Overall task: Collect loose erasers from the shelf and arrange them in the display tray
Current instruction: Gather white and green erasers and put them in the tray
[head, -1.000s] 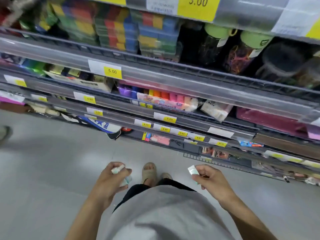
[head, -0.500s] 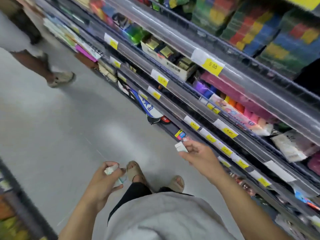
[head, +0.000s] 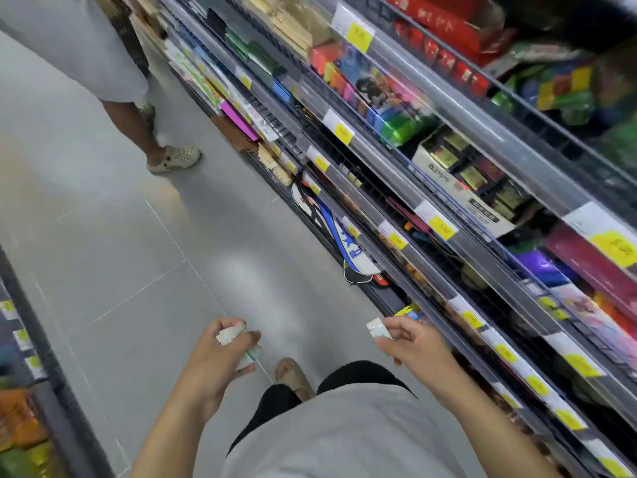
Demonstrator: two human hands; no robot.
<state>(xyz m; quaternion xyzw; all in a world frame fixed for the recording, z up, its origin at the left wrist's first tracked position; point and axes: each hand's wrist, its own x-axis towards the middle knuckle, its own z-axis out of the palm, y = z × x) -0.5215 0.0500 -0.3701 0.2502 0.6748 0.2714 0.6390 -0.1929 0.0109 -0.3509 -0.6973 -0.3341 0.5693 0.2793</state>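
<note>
- White wrapped erasers (head: 230, 334), at least two with pale green print, sit in the left hand (head: 220, 360), whose fingers curl round them; one shows above the thumb, another below the fingers near the wrist side.
- The right hand (head: 412, 345) pinches a single eraser (head: 377, 328) between thumb and fingertips; it is white with a greenish edge, its lettering too blurred to read.
- Both hands are held above the floor (head: 138, 263), just in front of the person's grey shirt (head: 344, 436), with dark shorts and one sandalled foot (head: 293, 374) visible between them.
- The floor is grey tile with thin joint lines and a bright reflection in the middle of the aisle.
- The shelves (head: 431, 236) run diagonally along the right side, tiered, with clear plastic front rails carrying yellow price tags (head: 441, 227).
- An open white carton (head: 462, 181) on an upper tier holds rows of small dark boxes with gold labels.
- Other tiers hold coloured packs in red, orange, pink, green and blue; detail is smeared by motion blur.
- A blue-and-white racket cover (head: 344, 246) lies on the bottom tier.
- A second person (head: 113, 70), in light shorts and pale clogs, stands farther up the aisle.
- A second shelf unit (head: 31, 391) edges the lower left.
</note>
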